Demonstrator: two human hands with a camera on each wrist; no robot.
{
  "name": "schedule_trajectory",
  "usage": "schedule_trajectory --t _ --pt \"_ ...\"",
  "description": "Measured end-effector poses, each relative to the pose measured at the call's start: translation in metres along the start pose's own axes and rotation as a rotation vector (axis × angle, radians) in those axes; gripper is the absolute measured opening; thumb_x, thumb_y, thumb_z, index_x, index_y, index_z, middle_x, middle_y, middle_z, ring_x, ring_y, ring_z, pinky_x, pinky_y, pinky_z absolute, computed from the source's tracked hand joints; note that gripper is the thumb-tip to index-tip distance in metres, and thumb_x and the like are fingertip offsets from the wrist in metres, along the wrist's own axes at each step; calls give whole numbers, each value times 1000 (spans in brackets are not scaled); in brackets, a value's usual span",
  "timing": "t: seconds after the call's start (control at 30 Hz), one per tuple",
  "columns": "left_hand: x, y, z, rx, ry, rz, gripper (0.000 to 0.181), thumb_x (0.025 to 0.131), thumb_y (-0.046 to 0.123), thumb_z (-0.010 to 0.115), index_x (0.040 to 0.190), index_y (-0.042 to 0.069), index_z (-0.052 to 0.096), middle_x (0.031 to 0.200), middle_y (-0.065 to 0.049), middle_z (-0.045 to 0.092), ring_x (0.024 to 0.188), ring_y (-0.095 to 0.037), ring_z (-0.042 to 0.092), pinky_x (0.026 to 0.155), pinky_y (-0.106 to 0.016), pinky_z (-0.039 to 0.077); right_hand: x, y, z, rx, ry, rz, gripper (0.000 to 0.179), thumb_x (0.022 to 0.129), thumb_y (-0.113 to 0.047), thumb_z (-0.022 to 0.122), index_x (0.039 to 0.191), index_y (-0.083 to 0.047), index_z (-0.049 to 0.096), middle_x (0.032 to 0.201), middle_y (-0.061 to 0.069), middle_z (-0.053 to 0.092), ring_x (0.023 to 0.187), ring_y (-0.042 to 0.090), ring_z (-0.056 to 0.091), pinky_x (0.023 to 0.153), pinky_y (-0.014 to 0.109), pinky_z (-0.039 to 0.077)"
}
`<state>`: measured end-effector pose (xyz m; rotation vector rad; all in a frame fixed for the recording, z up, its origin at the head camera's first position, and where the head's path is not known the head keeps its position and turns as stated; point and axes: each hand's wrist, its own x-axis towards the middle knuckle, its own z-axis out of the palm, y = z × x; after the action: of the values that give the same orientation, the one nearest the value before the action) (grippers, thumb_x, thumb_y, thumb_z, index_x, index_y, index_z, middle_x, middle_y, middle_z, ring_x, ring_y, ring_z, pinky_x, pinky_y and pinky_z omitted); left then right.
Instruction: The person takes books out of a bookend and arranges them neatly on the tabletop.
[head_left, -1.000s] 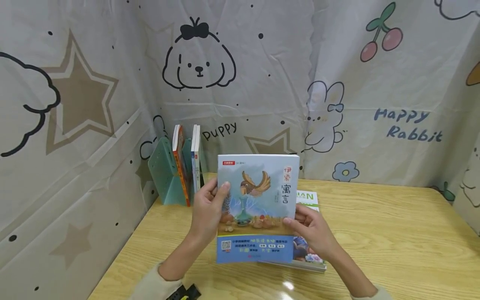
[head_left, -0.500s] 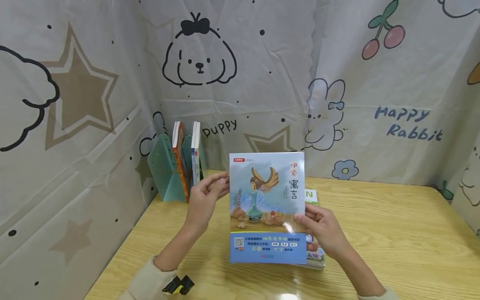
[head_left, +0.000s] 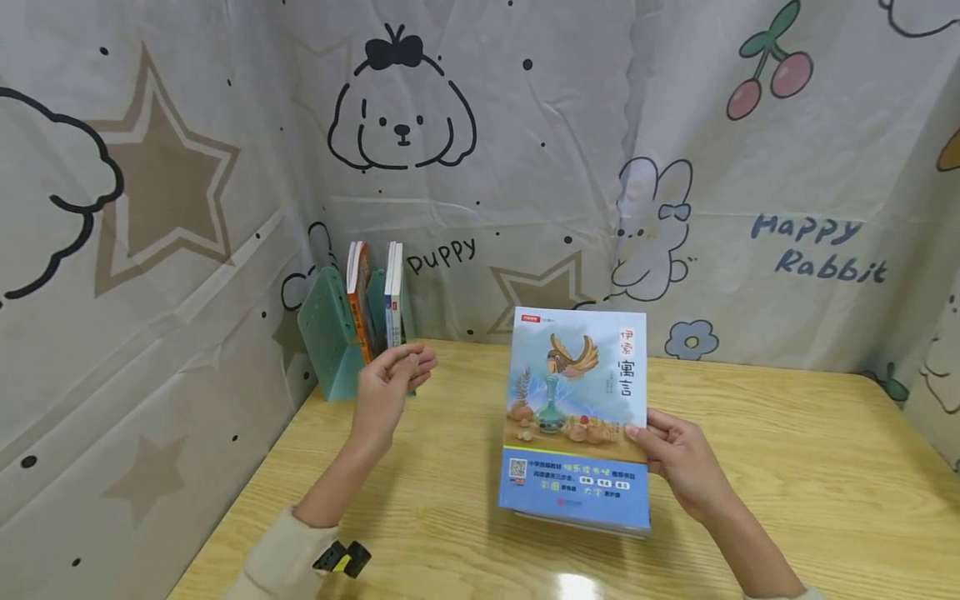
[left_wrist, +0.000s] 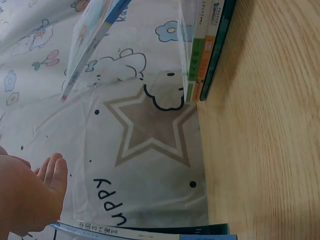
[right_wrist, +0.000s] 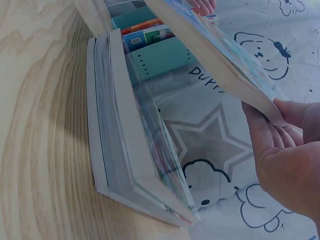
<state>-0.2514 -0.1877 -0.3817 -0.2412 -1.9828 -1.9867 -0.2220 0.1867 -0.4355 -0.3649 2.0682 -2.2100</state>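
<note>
My right hand (head_left: 686, 467) pinches a blue storybook (head_left: 577, 400) by its right edge, thumb on the cover and fingers behind. The cover shows a bird over a jug. In the right wrist view this storybook (right_wrist: 210, 55) is tilted and raised above a small stack of books (right_wrist: 117, 135) lying on the table. From the head view the storybook hides nearly all of that stack. My left hand (head_left: 386, 387) is in the air left of the storybook, fingers loosely bent and holding nothing. It overlaps the foot of the standing books in this view.
A green bookend (head_left: 322, 333) stands at the table's back left, with an orange-spined book (head_left: 360, 300) and thin white-edged books (head_left: 393, 292) upright in it. A patterned cloth (head_left: 487, 125) hangs behind and to the left of the wooden table (head_left: 787, 467).
The left hand has let go of the storybook and drawn back to the left. The right hand has carried the storybook rightward, tipping it back over the stack.
</note>
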Motion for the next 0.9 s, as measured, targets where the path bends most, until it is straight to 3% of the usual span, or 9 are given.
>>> schedule_trajectory --t 0.23,0.47,0.77,0.9 --pt "10 0 -11 50 92 -31 28 104 9 53 126 -7 59 120 -24 66 111 -34 65 92 -32 53 2 5 -8 28 34 81 52 103 -9 56 140 21 37 110 11 72 92 22 72 78 38 59" --pt "20 4 -22 86 173 -70 31 103 9 55 128 -8 58 122 -23 65 109 -24 67 90 -27 52 3 13 -17 15 64 151 53 103 -10 56 142 20 37 113 10 70 96 14 69 77 33 58" --pt "31 4 -34 75 320 -26 34 102 9 57 133 -4 56 127 -19 63 114 -23 63 94 -25 50 7 20 -28 36 44 217 56 104 -12 53 145 19 31 111 5 69 97 11 67 80 31 57" --pt "37 2 -39 129 382 20 36 101 8 58 136 -3 53 130 -16 58 119 -23 57 101 -29 45 9 22 -30 39 34 236 56 105 -12 52 145 19 29 113 4 67 100 10 66 82 31 57"
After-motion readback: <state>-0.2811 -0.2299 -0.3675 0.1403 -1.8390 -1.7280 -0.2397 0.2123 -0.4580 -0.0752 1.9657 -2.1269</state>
